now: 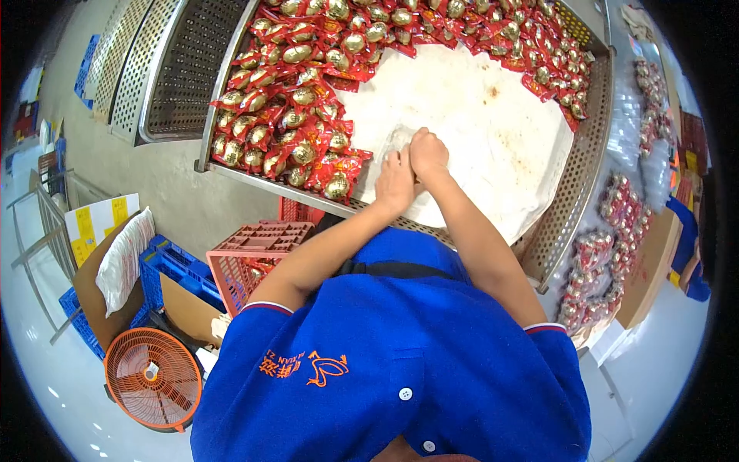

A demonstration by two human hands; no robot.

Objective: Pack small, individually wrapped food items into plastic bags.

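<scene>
My left hand (395, 183) and my right hand (429, 153) meet over a white cloth (491, 138) in a perforated metal tray (584, 173). Between and under them is a clear plastic bag (398, 138), thin and crumpled. The right fingers are curled into a fist at the bag; the left fingers bend over its near side. My fingertips are partly hidden, so the exact grip is hard to see. Around the cloth, on the left and far sides, lie many egg-shaped pieces in red and gold wrappers (303, 95).
Perforated metal trays (196, 69) stand at the left. Below are a pink plastic crate (260, 245), blue crates (179, 263) and an orange fan (153, 378). To the right, filled clear bags (594, 248) lie beside a cardboard box (649, 268), near another person's blue sleeve (684, 222).
</scene>
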